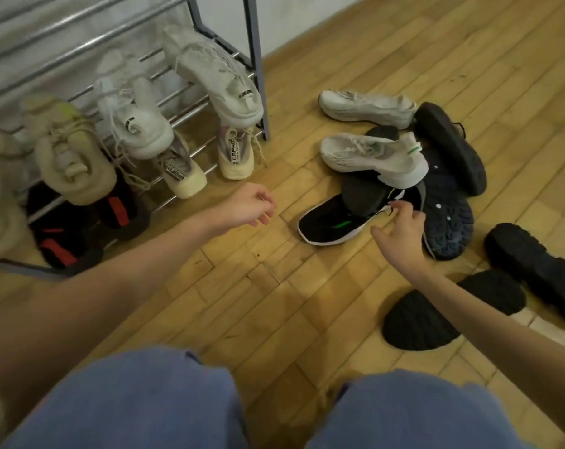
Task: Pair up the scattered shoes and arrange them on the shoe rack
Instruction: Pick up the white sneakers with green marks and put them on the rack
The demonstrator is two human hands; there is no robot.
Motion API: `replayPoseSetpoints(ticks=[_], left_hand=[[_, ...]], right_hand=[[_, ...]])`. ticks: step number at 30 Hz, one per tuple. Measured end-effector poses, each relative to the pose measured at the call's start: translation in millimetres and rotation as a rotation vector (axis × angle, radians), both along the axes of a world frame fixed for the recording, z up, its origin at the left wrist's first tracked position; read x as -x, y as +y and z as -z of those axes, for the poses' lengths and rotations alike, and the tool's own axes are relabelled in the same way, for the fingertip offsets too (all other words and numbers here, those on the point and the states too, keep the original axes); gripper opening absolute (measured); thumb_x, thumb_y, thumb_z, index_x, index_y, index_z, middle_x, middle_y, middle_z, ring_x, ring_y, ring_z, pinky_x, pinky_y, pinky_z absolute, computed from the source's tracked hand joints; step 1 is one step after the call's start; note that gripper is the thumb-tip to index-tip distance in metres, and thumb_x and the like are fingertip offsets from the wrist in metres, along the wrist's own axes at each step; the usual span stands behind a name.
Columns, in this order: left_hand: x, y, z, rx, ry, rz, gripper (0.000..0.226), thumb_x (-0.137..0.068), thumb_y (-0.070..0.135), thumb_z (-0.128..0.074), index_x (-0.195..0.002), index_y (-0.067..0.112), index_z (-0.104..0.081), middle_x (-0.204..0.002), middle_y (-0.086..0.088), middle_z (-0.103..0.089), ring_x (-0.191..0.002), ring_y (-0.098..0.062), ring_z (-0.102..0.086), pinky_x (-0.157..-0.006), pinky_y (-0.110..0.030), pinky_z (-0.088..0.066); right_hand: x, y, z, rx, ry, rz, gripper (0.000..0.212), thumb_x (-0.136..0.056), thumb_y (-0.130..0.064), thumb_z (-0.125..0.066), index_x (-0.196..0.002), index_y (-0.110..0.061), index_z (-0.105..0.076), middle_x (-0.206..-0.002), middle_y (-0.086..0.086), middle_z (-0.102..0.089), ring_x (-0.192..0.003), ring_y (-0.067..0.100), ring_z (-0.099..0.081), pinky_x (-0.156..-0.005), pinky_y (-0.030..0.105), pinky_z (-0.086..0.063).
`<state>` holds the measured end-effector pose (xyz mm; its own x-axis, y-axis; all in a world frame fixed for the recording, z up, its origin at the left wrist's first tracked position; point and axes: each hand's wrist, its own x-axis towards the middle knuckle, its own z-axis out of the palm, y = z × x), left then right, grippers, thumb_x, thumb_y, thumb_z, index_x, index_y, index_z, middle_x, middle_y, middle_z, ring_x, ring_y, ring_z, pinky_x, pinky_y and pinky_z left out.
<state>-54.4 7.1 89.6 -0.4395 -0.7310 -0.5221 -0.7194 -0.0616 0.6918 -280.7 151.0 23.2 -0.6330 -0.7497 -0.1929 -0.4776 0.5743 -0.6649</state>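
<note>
A metal shoe rack (256,79) stands at the left with several pale sneakers on its bars, among them a white pair (216,72) and a beige shoe (70,157). Black shoes with red straps (112,205) sit on the lowest level. On the floor to the right lies a heap: a black sneaker with green stripe (326,222), a white sneaker with a green tab (371,157), another white sneaker (365,106) and dark upturned shoes (449,147). My right hand (401,228) hovers at the black sneaker's heel, fingers loosely spread. My left hand (248,205) hangs relaxed over the floor, holding nothing.
More black shoes lie at the right: a chunky one (533,267) and two upturned soles (417,322). A navy sole (449,222) lies beside my right hand. Wooden parquet floor (242,270) stretches between rack and heap. My knees in blue shorts (145,400) fill the bottom.
</note>
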Motion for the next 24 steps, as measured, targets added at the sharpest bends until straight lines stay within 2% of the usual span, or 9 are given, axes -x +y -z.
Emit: replayPoseSetpoints(ticks=[3,6,8,11,13,16,19,21,24], left_hand=[[17.9,5.3,-2.5,0.0,0.009,0.014,0.01,-0.092,0.007,-0.051,-0.092,0.014,-0.059,-0.087,-0.004,-0.067,-0.075,-0.015,-0.063,-0.066,-0.027,-0.048],[32.0,13.2,-8.5,-0.007,0.028,0.025,0.011,-0.092,0.007,-0.051,-0.099,0.01,-0.059,-0.085,-0.003,-0.066,-0.075,-0.015,-0.063,-0.067,-0.026,-0.047],[40.4,16.2,-13.2,-0.003,0.043,0.026,0.011,-0.092,0.006,-0.051,-0.097,0.01,-0.059,-0.084,-0.002,-0.066,-0.075,-0.015,-0.063,-0.068,-0.026,-0.048],[49.8,16.7,-17.9,0.001,0.079,-0.017,0.011,-0.091,0.005,-0.054,-0.088,0.013,-0.06,-0.083,-0.004,-0.066,-0.073,-0.016,-0.064,-0.067,-0.028,-0.05],[52.5,16.4,-18.0,-0.009,0.103,-0.066,0.013,-0.092,0.006,-0.053,-0.086,0.014,-0.062,-0.084,-0.005,-0.067,-0.073,-0.016,-0.065,-0.068,-0.03,-0.052],[55.5,21.5,-15.6,-0.044,0.109,-0.143,0.01,-0.093,0.006,-0.053,-0.092,0.01,-0.063,-0.087,-0.007,-0.068,-0.076,-0.018,-0.067,-0.071,-0.031,-0.055],[61.3,31.0,-13.2,-0.107,0.127,-0.212,0.007,-0.091,0.011,-0.058,-0.095,0.006,-0.062,-0.092,-0.012,-0.067,-0.075,-0.019,-0.067,-0.073,-0.033,-0.056],[66.9,36.3,-13.1,-0.164,0.134,-0.224,0.023,-0.094,0.024,-0.056,-0.104,0.004,-0.06,-0.097,-0.013,-0.068,-0.079,-0.022,-0.068,-0.077,-0.037,-0.055],[78.6,38.7,-13.5,-0.237,0.093,-0.168,0.053,-0.094,0.053,-0.044,-0.116,0.006,-0.054,-0.103,-0.013,-0.07,-0.09,-0.026,-0.069,-0.078,-0.036,-0.054]], right_hand=[[22.4,-19.7,-5.2,0.165,0.039,0.195,0.076,-0.081,-0.022,-0.071,-0.142,-0.009,-0.028,-0.141,0.022,-0.027,-0.13,0.036,-0.027,-0.109,0.04,-0.028],[44.4,-45.1,-16.3,0.216,-0.173,0.312,0.097,-0.078,-0.044,-0.073,-0.15,-0.015,-0.015,-0.151,0.019,-0.014,-0.138,0.038,-0.024,-0.113,0.044,-0.029],[57.4,-60.0,-22.4,0.188,-0.284,0.349,0.099,-0.077,-0.057,-0.069,-0.151,-0.021,-0.014,-0.153,0.017,-0.011,-0.14,0.037,-0.025,-0.111,0.044,-0.03],[74.7,-75.3,-25.8,0.12,-0.367,0.373,0.095,-0.076,-0.067,-0.061,-0.151,-0.025,-0.02,-0.154,0.016,-0.017,-0.139,0.038,-0.029,-0.111,0.047,-0.033],[85.9,-80.6,-24.2,0.073,-0.434,0.358,0.09,-0.08,-0.064,-0.059,-0.149,-0.017,-0.027,-0.151,0.012,-0.032,-0.134,0.032,-0.038,-0.107,0.045,-0.04],[84.3,-78.3,-25.3,0.098,-0.501,0.347,0.064,-0.091,-0.043,-0.056,-0.14,-0.008,-0.036,-0.137,0.009,-0.048,-0.114,0.023,-0.053,-0.088,0.037,-0.054],[59.5,-62.5,-27.7,0.177,-0.561,0.348,0.058,-0.096,-0.037,-0.05,-0.14,-0.006,-0.029,-0.126,0.008,-0.046,-0.1,0.019,-0.052,-0.074,0.034,-0.057],[43.6,-49.2,-28.3,0.251,-0.725,0.342,0.043,-0.097,-0.031,-0.049,-0.129,-0.007,-0.033,-0.123,0.008,-0.044,-0.105,0.021,-0.054,-0.072,0.033,-0.057],[27.3,-37.5,-31.2,0.319,-0.891,0.311,0.025,-0.096,-0.025,-0.049,-0.112,-0.01,-0.038,-0.116,0.005,-0.046,-0.111,0.025,-0.055,-0.08,0.04,-0.057]])
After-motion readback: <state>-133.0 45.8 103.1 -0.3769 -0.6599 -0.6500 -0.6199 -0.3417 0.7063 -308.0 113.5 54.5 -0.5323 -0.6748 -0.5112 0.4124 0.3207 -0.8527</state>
